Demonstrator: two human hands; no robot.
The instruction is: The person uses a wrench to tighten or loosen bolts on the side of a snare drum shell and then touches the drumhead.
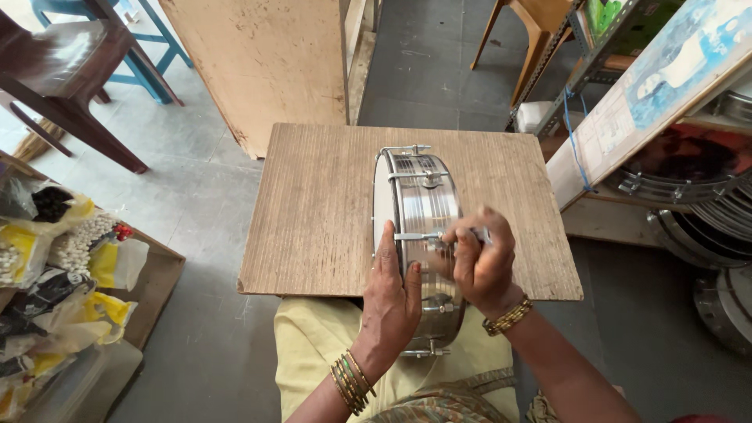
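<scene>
The metal drum (pixel 419 235) stands on its edge on the wooden counter (pixel 313 211), the left hand (pixel 389 298) pressed open against its white skin, the right hand (pixel 482 262) closed around a small tool (pixel 419 236) at a tension rod, which may slip off if the drum rolls.

Soft, even daylight fills the scene, brightest at the top left corner where the grey tiled floor (pixel 157 149) washes out. Glare streaks run along the shiny steel shell of the round drum (pixel 423 211). Shadows are faint. Focus is sharp centrally; straight lines bow towards the edges.
</scene>
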